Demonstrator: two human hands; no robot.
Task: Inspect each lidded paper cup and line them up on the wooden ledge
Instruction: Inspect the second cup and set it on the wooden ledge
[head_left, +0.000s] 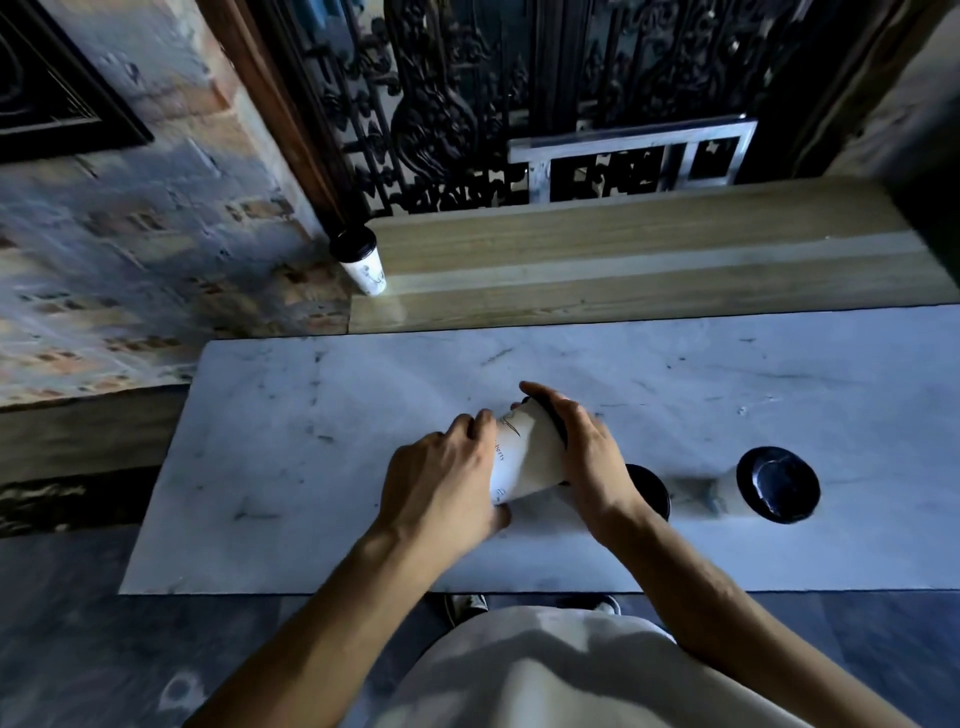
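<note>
Bare forearms, no sleeves showing; a pale, loose garment (545, 670) below the surface (311, 467), shoes (467, 605) peeking under its edge.

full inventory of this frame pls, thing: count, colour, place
cups: 4, white with black lids; one on the ledge's left end, one tilted in both hands, one mostly hidden behind the right wrist, one upright on the slab to the right
ledge: 1, light wood, behind the slab
slab: 1, white marble with grey marks, centre
grille: 1, black ornate metal, above the ledge
frame: 1, silver-grey, leaning in front of the grille
wall: 1, worn brick, left
shoes: 2, tips only, under the slab's near edge
left hand: 1, on the cup's base end
right hand: 1, over the lid end
</note>
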